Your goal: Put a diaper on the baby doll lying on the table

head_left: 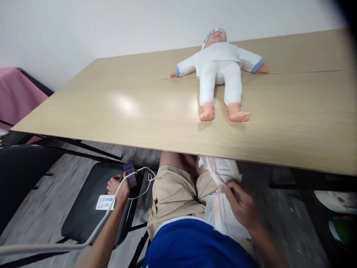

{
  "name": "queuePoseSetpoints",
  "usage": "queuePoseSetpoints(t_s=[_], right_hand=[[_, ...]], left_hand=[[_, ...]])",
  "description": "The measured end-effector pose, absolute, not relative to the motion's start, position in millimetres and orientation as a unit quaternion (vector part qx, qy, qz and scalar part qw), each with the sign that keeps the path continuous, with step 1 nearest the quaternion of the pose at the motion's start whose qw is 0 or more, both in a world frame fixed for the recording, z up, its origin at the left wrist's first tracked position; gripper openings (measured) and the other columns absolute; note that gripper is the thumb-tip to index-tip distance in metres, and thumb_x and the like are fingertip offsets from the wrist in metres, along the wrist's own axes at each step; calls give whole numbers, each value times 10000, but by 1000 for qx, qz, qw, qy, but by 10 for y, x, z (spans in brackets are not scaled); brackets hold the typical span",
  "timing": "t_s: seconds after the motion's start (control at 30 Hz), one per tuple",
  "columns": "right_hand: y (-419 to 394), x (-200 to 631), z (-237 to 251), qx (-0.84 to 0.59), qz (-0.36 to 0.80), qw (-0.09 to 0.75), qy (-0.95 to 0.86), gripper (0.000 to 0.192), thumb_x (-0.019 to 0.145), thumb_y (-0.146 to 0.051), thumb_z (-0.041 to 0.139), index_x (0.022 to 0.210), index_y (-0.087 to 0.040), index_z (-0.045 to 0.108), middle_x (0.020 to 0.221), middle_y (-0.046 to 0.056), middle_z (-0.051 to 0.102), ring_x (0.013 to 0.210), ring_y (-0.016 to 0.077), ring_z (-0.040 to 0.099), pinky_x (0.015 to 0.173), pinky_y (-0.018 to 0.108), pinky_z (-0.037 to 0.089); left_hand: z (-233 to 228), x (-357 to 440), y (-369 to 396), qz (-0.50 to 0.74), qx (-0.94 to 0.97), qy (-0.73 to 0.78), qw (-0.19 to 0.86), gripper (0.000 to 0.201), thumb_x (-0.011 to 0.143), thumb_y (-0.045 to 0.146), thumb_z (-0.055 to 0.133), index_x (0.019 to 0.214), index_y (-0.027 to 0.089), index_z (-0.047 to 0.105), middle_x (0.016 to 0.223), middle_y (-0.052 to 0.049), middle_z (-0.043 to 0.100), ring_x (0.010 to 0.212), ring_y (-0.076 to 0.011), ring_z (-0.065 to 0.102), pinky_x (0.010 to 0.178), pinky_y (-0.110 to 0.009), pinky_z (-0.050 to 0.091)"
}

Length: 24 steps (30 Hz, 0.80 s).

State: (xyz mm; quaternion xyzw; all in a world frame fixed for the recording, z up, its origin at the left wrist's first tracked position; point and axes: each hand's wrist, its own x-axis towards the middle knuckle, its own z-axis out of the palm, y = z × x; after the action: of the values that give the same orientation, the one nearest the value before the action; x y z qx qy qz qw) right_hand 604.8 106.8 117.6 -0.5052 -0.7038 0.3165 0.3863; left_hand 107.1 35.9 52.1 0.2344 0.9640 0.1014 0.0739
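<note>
So far little is done, as I judge it: the baby doll [220, 70] lies on its back, fully dressed in its white suit, well up the wooden surface [117, 108], untouched. My right hand [242, 204] is closed around a folded white diaper [220, 193] resting on my lap, below the surface's edge. My left hand [120, 185] grips a small phone [129, 174] with a white cable [83, 238], over the black chair [83, 208]. Bringing the diaper up to the doll is still ahead.
</note>
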Motion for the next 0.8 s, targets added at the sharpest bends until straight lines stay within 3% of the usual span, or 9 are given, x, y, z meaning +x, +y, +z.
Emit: queuePoseSetpoints(t_s=[0.07,0.13,0.23,0.3,0.37,0.47,0.63,0.7,0.8], right_hand=[[1042,6132,1190,-551,291,393,-676,353,1104,-462,603,838,-246,691,731,-3,671,682,168,649,692,278,484],[1037,6238,1163,-611,259,396,-635,347,1088,-535,611,939,-245,731,846,27,739,784,199,693,750,297,507],[1067,6399,1020,-672,237,391,-583,459,996,-680,693,1070,-229,734,1012,78,782,891,238,711,811,335,544],[1091,6475,873,-681,257,386,-566,547,907,-735,772,1077,-217,726,1021,90,793,870,241,724,766,337,569],[1103,6505,727,-680,294,378,-555,571,833,-723,852,1060,-215,724,928,65,804,752,223,728,648,314,571],[1098,6468,614,-660,365,365,-546,514,798,-644,916,1023,-228,714,786,18,792,629,210,717,545,292,567],[1060,6367,800,-605,533,338,-486,490,877,-649,849,1090,-220,750,1014,105,869,945,310,849,729,368,694],[1013,6371,945,-593,587,326,-445,559,878,-680,840,1193,-224,769,1124,125,871,1036,342,850,772,405,709],[886,6413,1209,-572,654,320,-379,661,864,-696,856,1324,-232,759,1199,141,859,1038,365,849,805,442,713]], left_hand=[[606,1429,233,200,273,941,19,542,1066,629,316,1274,175,526,1415,-248,598,1399,-440,520,1231,-605,383],[742,1897,123,337,361,868,43,413,1037,633,447,1120,241,547,1221,-159,651,1203,-361,617,1125,-500,487],[991,2679,144,377,511,721,279,300,1042,574,577,986,284,628,1043,-106,694,1025,-301,665,973,-422,529],[1084,3154,336,354,545,652,390,260,1050,543,633,1089,291,685,1114,-112,742,1076,-281,682,1003,-412,513],[1054,3543,628,360,514,634,453,338,1034,599,666,1139,278,683,1158,-115,762,1099,-264,693,1007,-407,506],[848,3946,1058,364,420,599,576,540,902,765,753,994,239,669,924,-77,755,850,-218,685,832,-367,515],[755,4241,1267,362,306,520,711,754,559,845,946,795,218,599,619,16,625,527,-115,509,563,-283,401],[917,4273,1181,375,289,507,720,732,550,791,989,820,203,646,644,10,634,559,-123,551,584,-281,440],[1287,4292,966,415,283,484,717,657,636,695,1013,963,206,720,816,-42,712,773,-188,702,748,-312,556]])
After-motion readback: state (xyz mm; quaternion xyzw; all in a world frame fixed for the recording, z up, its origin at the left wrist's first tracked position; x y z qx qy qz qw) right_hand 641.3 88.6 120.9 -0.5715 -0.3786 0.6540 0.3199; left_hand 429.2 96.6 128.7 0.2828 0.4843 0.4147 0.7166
